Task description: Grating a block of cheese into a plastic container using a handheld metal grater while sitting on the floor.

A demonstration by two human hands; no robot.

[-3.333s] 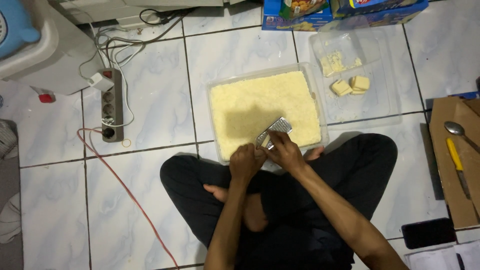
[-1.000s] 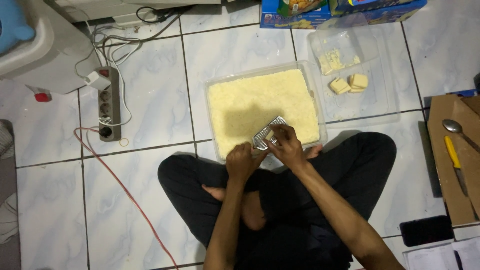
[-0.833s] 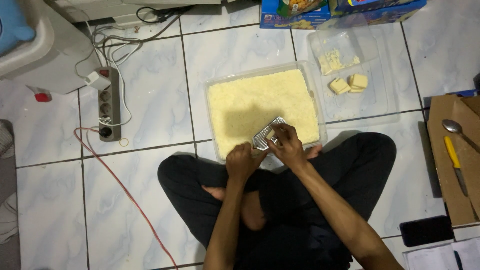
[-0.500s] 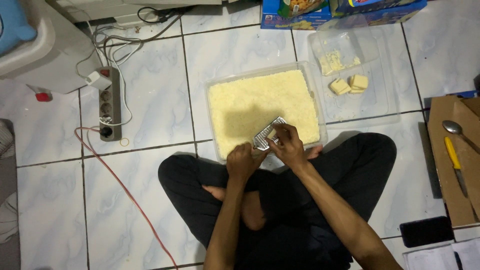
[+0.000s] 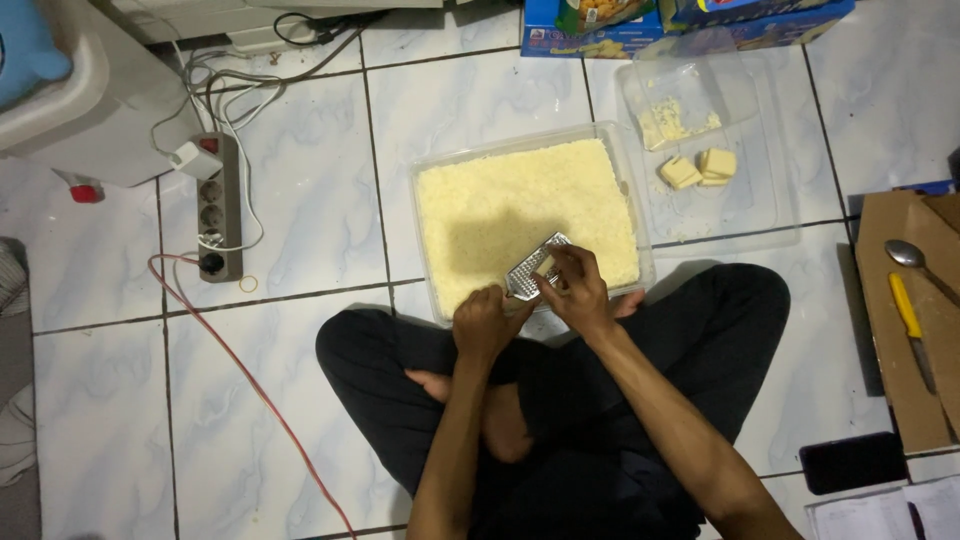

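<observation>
The person sits cross-legged on the white marbled tile floor (image 5: 300, 180), over a clear rectangular plastic tub of grated pale-yellow cheese (image 5: 520, 205). The left hand (image 5: 485, 322) has its grip closed around the lower end of a small flat metal grater (image 5: 535, 268), tilted over the tub's near edge. The right hand (image 5: 575, 290) presses something small against the grater; what it pinches cannot be told. Risk: with so little left to hold, fingertips could scrape the teeth; shreds could fall onto the lap. Nearby: a clear tray with cheese blocks (image 5: 700, 168), a grey power strip (image 5: 220, 205) with red cord (image 5: 250, 370), a yellow-handled knife (image 5: 910, 325) and spoon (image 5: 915, 258) on cardboard.
</observation>
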